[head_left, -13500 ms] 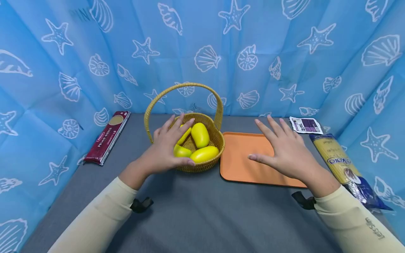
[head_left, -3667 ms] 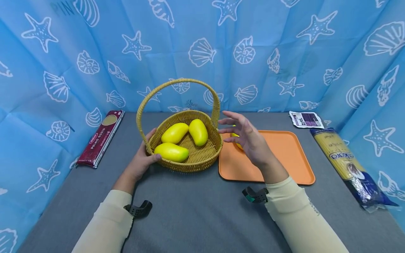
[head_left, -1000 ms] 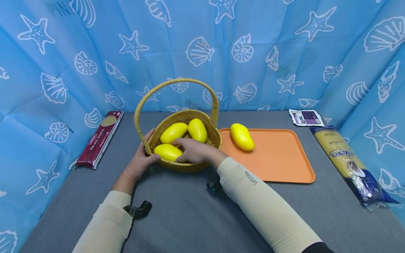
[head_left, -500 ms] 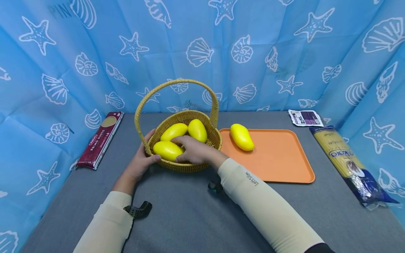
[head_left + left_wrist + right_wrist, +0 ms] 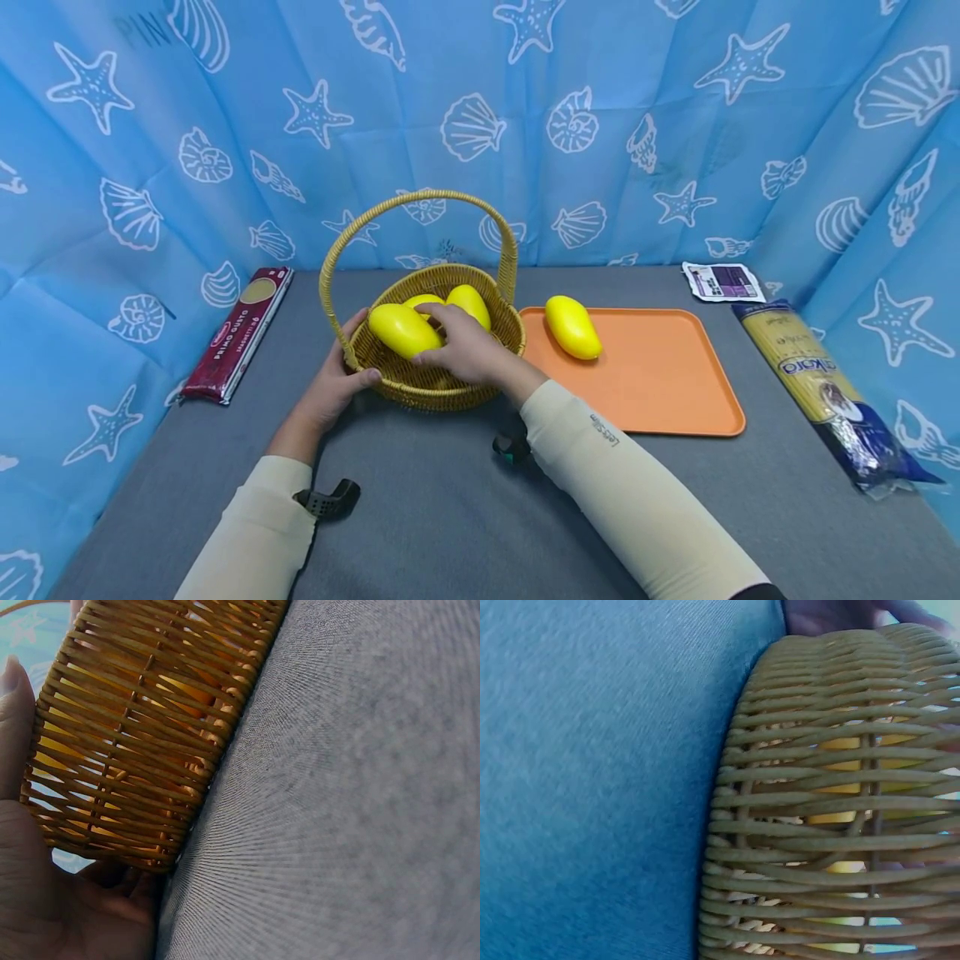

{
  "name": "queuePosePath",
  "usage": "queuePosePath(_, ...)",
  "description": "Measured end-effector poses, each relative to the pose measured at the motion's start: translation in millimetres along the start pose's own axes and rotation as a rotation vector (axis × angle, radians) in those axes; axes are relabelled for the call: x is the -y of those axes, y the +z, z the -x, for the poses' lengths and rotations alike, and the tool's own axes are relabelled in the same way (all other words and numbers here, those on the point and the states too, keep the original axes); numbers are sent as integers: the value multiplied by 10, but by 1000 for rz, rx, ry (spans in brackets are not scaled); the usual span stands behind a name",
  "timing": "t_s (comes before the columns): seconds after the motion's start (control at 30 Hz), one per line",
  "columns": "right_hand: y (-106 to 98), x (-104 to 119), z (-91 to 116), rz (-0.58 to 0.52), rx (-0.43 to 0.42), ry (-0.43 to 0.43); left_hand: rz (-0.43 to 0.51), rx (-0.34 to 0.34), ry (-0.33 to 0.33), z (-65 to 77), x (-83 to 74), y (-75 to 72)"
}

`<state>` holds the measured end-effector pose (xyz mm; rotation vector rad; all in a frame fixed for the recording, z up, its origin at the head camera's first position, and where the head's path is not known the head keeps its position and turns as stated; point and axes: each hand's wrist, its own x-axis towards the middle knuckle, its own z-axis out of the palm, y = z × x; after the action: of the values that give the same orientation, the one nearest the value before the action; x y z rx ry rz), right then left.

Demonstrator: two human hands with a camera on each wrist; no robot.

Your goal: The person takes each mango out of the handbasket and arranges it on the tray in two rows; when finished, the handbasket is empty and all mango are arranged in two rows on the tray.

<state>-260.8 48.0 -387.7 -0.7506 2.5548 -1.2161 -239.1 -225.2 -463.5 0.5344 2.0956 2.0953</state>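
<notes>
**Apparently a quarter done**

One smooth yellow oval mango [image 5: 573,327] lies on one flat orange tray [image 5: 660,367]; the right hand [image 5: 467,346] pinches a second mango [image 5: 403,331] over one round golden wicker basket [image 5: 435,400], which the left hand [image 5: 330,387] grips. Two more mangoes [image 5: 471,303] sit inside, seemingly left to move.

At the left edge of the grey bench [image 5: 427,508] lies a red spaghetti packet [image 5: 238,337]; at its right lie a yellow-and-blue bag [image 5: 828,387] and, farther back, a purple-and-white sachet [image 5: 723,282]. Behind it hangs a blue curtain [image 5: 420,108] (starfish and shells in white).
</notes>
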Motion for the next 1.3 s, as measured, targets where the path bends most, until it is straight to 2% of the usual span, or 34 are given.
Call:
queuePosePath(0.3,-65,19,146,-31,-113,-40,25,13,18,1,2,-8)
queuePosePath(0.7,-258,-104,514,-120,-166,-72,41,13,27,2,4,-6)
queuePosePath(0.97,-301,-161,830,-251,-173,-100,22,3,12,8,2,-17)
queuePosePath(1.3,-433,-236,1173,-232,-200,-101,2,13,24,-2,0,-31)
